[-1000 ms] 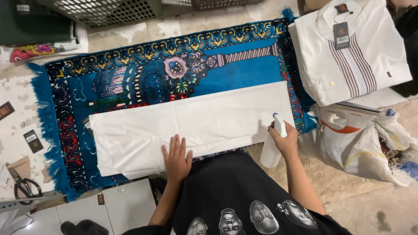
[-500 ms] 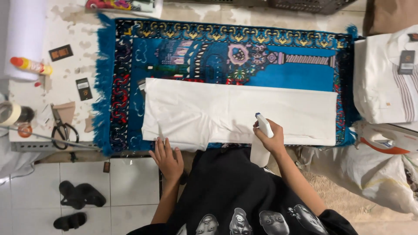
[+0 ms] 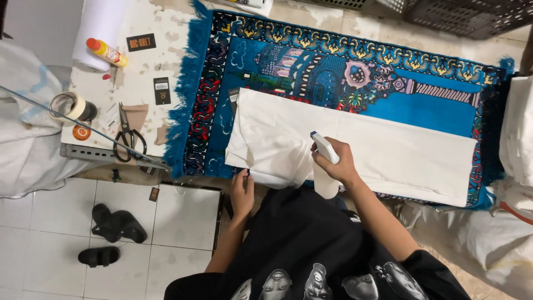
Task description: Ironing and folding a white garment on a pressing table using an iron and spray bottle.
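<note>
A folded white cloth [image 3: 383, 150] lies lengthwise on a blue patterned rug [image 3: 344, 72] spread over the work surface. My right hand [image 3: 338, 164] grips a white spray bottle [image 3: 323, 166], nozzle pointing up-left over the cloth's near left part. My left hand [image 3: 242, 191] rests at the rug's near edge, fingertips touching the cloth's lower left corner; it holds nothing that I can see.
Left of the rug lie black scissors [image 3: 129, 139], a tape roll [image 3: 72, 106], a small yellow bottle with orange cap [image 3: 106, 51], a white roll [image 3: 102, 22] and card tags. Black sandals [image 3: 111, 233] sit on the tiled floor. Crates [image 3: 466, 16] stand behind; white bundles [image 3: 519, 128] at right.
The view has swung left. My right hand moved the spray bottle left along the cloth. My left hand slid off the cloth to its near left corner.
</note>
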